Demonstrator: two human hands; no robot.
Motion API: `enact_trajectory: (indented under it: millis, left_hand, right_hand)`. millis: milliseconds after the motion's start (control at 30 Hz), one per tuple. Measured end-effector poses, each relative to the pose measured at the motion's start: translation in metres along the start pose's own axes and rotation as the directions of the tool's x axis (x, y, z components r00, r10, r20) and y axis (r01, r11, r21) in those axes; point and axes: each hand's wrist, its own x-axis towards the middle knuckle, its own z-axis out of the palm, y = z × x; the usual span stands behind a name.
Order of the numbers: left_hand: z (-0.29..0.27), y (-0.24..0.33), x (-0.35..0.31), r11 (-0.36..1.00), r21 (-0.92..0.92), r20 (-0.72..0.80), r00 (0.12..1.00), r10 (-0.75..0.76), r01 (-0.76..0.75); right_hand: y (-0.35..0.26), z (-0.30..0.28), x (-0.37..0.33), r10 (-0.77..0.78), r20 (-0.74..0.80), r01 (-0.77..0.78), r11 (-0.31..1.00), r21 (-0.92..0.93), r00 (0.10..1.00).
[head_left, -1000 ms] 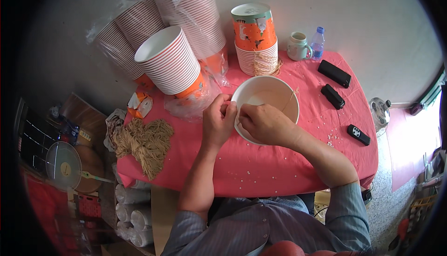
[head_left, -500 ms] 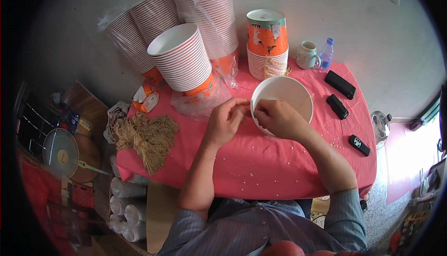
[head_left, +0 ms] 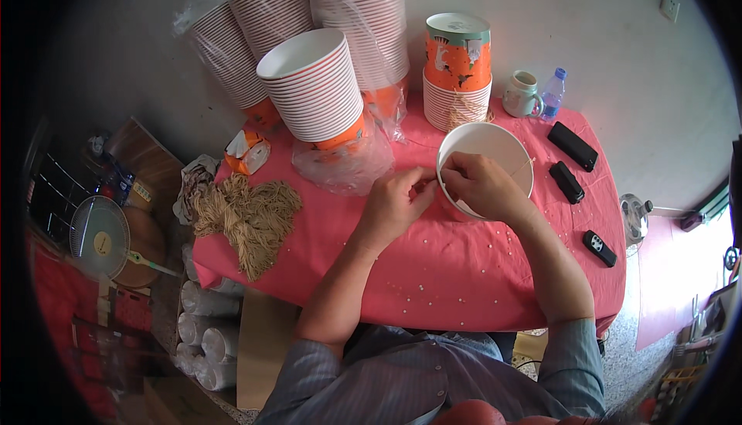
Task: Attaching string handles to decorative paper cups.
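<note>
A white paper bucket [head_left: 502, 146] stands on the table in front of me, mouth up, with a thin tan cord [head_left: 528, 165] at its right rim. My right hand [head_left: 485, 185] reaches over the mouth, fingers closed together just inside the left wall. Outside that same wall, my left hand [head_left: 398, 201] has thumb and fingers pinched, almost meeting the right fingertips. Whatever lies between the fingers is too small to make out. A bundle of tan cords [head_left: 251, 220] lies at the table's left.
Nested paper buckets [head_left: 313, 88] stand behind my left hand, with plastic-wrapped stacks [head_left: 359, 27] beyond. Another stack [head_left: 457, 77] has an upside-down orange bucket on top. A mug [head_left: 522, 94], a bottle [head_left: 553, 92] and black devices [head_left: 573, 146] sit right; white bits dot the pink cloth [head_left: 456, 270].
The view has shifted slightly, so the table things appear a little further right. Both hands stay at the bucket's left rim, with the left fingers drawn closer together.
</note>
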Motion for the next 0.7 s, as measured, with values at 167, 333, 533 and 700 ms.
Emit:
enact_trajectory:
  millis: [167,333,533,700]
  left_hand:
    - [0.004,0.001,0.003,1.000,0.014,-0.004,1.000,0.012,-0.012]
    - [0.009,-0.006,0.002,0.991,-0.097,-0.012,0.995,-0.099,0.097]
    - [0.005,-0.027,0.006,0.935,-0.319,-0.072,0.979,-0.189,0.157]
    - [-0.006,-0.030,0.008,0.909,-0.357,-0.058,0.966,-0.250,0.214]
  right_hand:
    - [0.005,-0.001,-0.001,-0.008,0.007,0.009,0.999,-0.042,1.000]
    - [0.004,-0.005,0.000,0.009,0.010,-0.010,1.000,0.009,1.000]
    - [-0.008,-0.015,0.000,0.170,0.069,-0.180,0.966,0.184,0.983]
    - [-0.006,-0.020,-0.002,0.147,0.099,-0.163,0.970,0.182,0.984]
